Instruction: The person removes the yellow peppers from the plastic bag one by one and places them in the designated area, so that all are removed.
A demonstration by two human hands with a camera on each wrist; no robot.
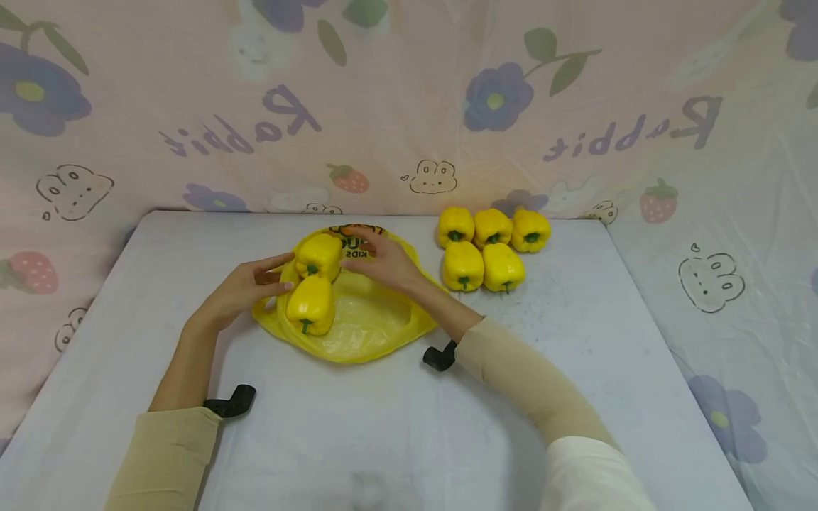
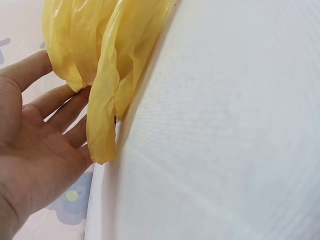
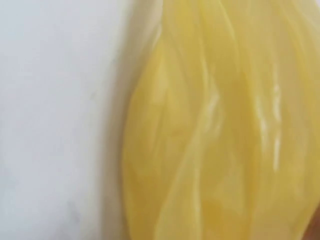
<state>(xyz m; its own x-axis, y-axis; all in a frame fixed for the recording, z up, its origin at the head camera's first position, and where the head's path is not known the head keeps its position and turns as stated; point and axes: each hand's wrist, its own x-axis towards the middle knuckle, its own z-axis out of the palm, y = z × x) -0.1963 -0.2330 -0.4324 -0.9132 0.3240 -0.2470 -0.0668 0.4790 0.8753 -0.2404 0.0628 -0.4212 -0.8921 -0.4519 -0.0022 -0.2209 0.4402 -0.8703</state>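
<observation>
Currently, two peppers (image 1: 311,304) in one bag (image 1: 373,312), five outside, left grip (image 1: 238,292) and right grip (image 1: 387,262) released.

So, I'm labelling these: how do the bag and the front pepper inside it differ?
The bag is thin and creased; the pepper is plump and smooth. The bag bears dark print; the pepper has a green stem. The bag is larger than the pepper. Both are yellow and shiny.

inspector: what lettering is legible on the backdrop (image 1: 396,78)?
assistant: "rabbit" (image 1: 239,129), twice, in mirrored script.
inspector: and on the yellow bag (image 1: 377,312)?
assistant: "kids" (image 1: 356,254), also mirrored; larger letters (image 1: 353,243) above it are partly covered, not fully legible.
</observation>
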